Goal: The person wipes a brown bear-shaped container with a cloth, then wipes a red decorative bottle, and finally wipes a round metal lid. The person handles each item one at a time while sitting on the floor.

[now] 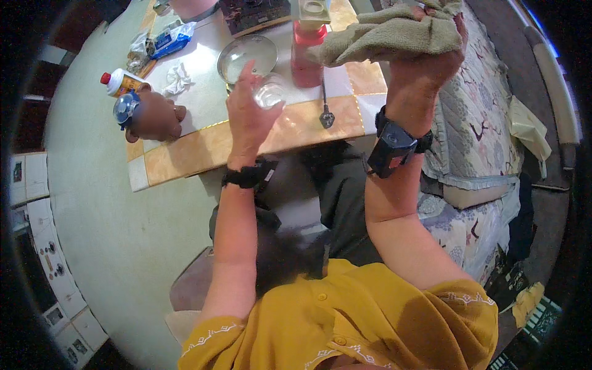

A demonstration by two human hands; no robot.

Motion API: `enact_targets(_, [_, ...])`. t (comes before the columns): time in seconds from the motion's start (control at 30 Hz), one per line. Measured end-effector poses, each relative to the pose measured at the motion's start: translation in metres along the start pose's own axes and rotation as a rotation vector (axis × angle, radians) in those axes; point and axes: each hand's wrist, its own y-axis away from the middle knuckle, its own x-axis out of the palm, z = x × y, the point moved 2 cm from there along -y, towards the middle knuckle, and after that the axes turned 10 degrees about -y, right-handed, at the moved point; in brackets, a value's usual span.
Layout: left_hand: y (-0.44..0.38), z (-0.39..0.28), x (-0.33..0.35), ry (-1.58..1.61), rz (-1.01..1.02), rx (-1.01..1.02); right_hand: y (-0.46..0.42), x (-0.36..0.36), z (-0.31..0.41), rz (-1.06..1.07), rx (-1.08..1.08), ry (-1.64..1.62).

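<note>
My left hand [249, 111] is curled around a clear glass cup [269, 91] above the table, with the thumb on its near side. Just beyond it lies a round, shiny metal-rimmed dish or lid [231, 58]. A beige cloth [402, 39] is gripped in my right hand [428, 74], raised over the table's right side; its fingers are partly covered by the fabric. The cloth's left end overlaps a tall translucent red container [306, 62] with a pale square top [314, 11]. Whether they touch, I cannot tell.
A black plug [327, 119] on a cord lies near the edge of the tiled table [199, 155]. At left are a brown bear figure [157, 115], a white bottle with red cap [122, 82], crumpled tissue [177, 79] and a blue wipes pack [172, 39]. A patterned, padded seat [471, 125] stands right.
</note>
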Motion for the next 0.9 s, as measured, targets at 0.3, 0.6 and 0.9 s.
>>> enact_targets(0.3, [-0.026, 0.021, -0.049, -0.048, -0.189, -0.214, -0.008, -0.021, 0.004, -0.055, 0.017, -0.009])
enact_targets(0.6, [-0.053, 0.097, -0.048, -0.287, -0.172, -0.286, -0.001, -0.022, 0.002, -0.016, -0.049, 0.291])
enact_targets(0.9, [-0.069, 0.167, -0.030, -0.260, -0.199, -0.259, -0.012, -0.049, -0.002, -0.166, 0.025, 0.051])
